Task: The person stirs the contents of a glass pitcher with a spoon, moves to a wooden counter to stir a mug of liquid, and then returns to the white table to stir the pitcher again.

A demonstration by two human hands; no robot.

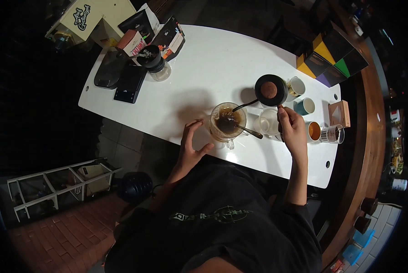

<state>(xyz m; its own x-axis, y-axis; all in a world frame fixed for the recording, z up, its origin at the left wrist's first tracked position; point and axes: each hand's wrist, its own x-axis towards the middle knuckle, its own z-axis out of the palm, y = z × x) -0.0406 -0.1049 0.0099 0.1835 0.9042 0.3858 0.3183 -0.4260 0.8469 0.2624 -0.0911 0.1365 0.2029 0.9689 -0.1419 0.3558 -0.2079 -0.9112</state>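
My right hand [293, 128] is closed round the handle of a black gooseneck kettle [271, 90] with a brown lid knob. The kettle's spout reaches left over a glass dripper [227, 122] that holds brown liquid. A spoon [249, 131] rests in the dripper, its handle sticking out to the right. My left hand [194, 144] is just left of the dripper, thumb and fingers apart, with nothing in it. A clear glass vessel [268, 122] stands between the dripper and my right hand.
Several cups, among them a teal one [305, 106] and an orange one [313, 131], stand on the right of the white table [204, 59]. Coloured boxes [331, 57] are behind them. A grinder [157, 66], a black scale [130, 84] and packages stand at the left.
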